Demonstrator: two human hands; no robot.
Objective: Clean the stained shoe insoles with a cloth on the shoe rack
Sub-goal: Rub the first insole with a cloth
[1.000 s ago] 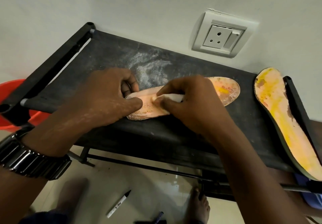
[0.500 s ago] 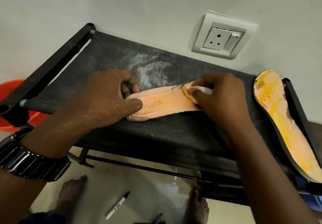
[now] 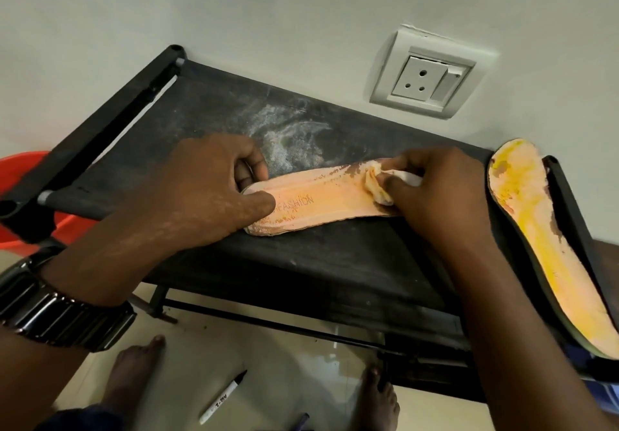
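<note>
Head view, frame centre: left hand [image 3: 201, 196] grip clamped on the heel of the insole [image 3: 321, 203] lying on the shoe rack [image 3: 207, 112]; right hand [image 3: 438, 196] grip pinching the cloth [image 3: 376, 186] against its toe end.

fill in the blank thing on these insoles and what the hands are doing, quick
The right hand presses a ____ on the flat insole.
The left hand pins the end printed with the word ____.
The second insole lies at the shoe rack's ____ end.
The watch is on the ____ wrist.
Missing: cloth; FASHION; right; left.
</note>
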